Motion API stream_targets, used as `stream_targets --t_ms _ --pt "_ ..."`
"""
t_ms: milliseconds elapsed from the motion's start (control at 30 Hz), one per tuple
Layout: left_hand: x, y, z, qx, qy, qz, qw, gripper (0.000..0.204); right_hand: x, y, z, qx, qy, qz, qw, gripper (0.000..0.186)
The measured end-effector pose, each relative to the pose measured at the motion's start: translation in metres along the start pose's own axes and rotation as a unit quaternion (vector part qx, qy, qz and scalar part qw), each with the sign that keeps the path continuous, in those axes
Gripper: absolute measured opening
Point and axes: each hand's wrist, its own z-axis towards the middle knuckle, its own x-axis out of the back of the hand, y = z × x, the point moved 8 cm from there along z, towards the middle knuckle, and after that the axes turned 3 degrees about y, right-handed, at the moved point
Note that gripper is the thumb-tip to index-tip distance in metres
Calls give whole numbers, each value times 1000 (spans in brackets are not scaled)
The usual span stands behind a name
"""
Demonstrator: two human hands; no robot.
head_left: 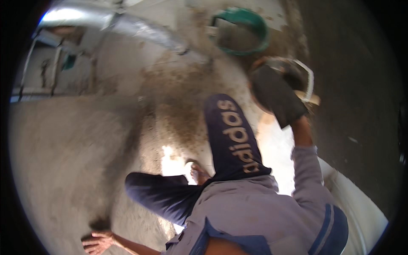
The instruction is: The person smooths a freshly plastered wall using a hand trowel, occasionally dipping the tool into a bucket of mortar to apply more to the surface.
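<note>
My left hand [97,243] rests open, fingers spread, against a rough grey plastered surface [68,165] at the lower left. My right hand [301,123] grips a dark, flat rectangular float [277,93], whose plate hides most of the fingers. The float is over a round bucket [261,76] with a white handle; a light wooden piece [312,97] shows at the bucket's right side, and its contents are partly hidden. Beyond it stands a green tub [241,51] containing grey material, with a dark flat piece at its rim.
A silver pipe [127,27] runs across the upper left, near metal bars [55,68]. A dark grey surface [348,76] lines the right side. A white sheet-like object [357,208] lies at the lower right. My bent legs and bare foot [196,172] occupy the middle.
</note>
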Motion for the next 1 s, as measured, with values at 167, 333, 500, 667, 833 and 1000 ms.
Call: stream_targets --t_ms 167,333,500,667,833,1000 --pt "-10 47 -7 104 -49 -84 990 78 -169 -31 -72 150 -210 -44 965 52" --pt "20 151 -48 75 -43 -287 954 75 -396 32 -127 209 -412 -117 879 60" --pt "78 389 -115 -133 -686 -659 278 37 -504 97 -120 397 -412 -217 791 55" --pt "163 463 -207 -579 -550 -587 132 38 -540 127 -143 647 -285 -241 664 42" --pt "168 487 -290 -649 -540 -523 119 39 -567 145 -124 671 -260 -193 668 43" --pt "178 461 -308 -680 -528 -500 95 31 -581 145 -113 676 -263 -194 661 45"
